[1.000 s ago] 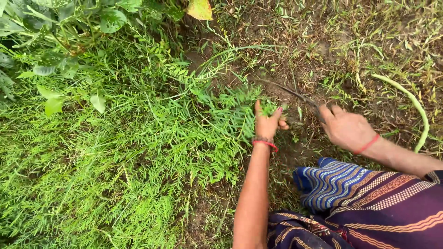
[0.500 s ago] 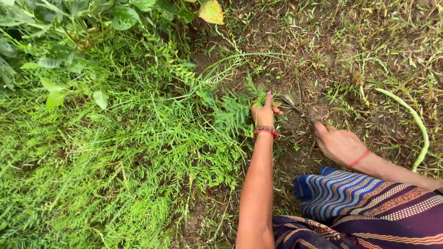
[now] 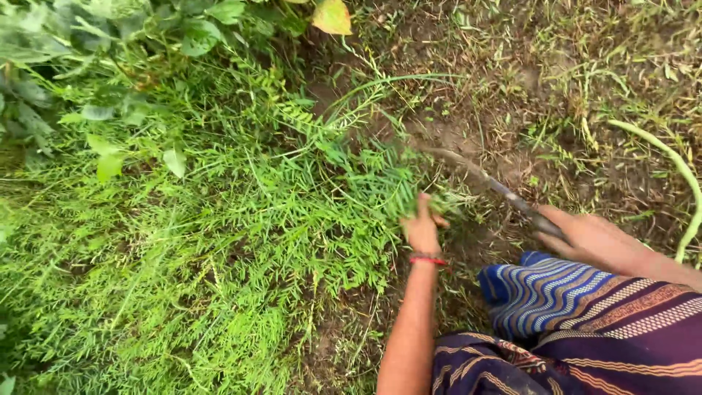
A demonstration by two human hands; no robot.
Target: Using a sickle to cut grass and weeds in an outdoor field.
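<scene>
Head view: the left hand [image 3: 423, 228] is seen closed around a tuft of weeds [image 3: 406, 192], gripped at the edge of the green patch where it meets bare soil [image 3: 468, 139]. A red band [image 3: 428, 260] is worn on that wrist, and the forearm runs straight down to the bottom of the frame. The right hand [image 3: 589, 235] is wrapped around the handle of a sickle [image 3: 486, 179]; the dark curved blade is stretched up and to the left from the fist, with its tip lying near the base of the gripped tuft. Whether the blade touches the stems cannot be told, since that spot is blurred. The sickle is thus held low over the ground, between the two hands, with the right hand well to the right of the left.

A dense mat of fine-leaved weeds is spread over the left half of the frame. Broad leaves [image 3: 110, 44] are seen along the top left, and one yellow leaf [image 3: 331, 16] is at the top edge. The ground on the right is covered by soil with sparse dry grass. A pale green stalk [image 3: 676, 175] is curved down the right edge, beyond the right hand. A striped cloth [image 3: 570, 307] in blue, purple and orange is seen at the lower right, just below the right hand.
</scene>
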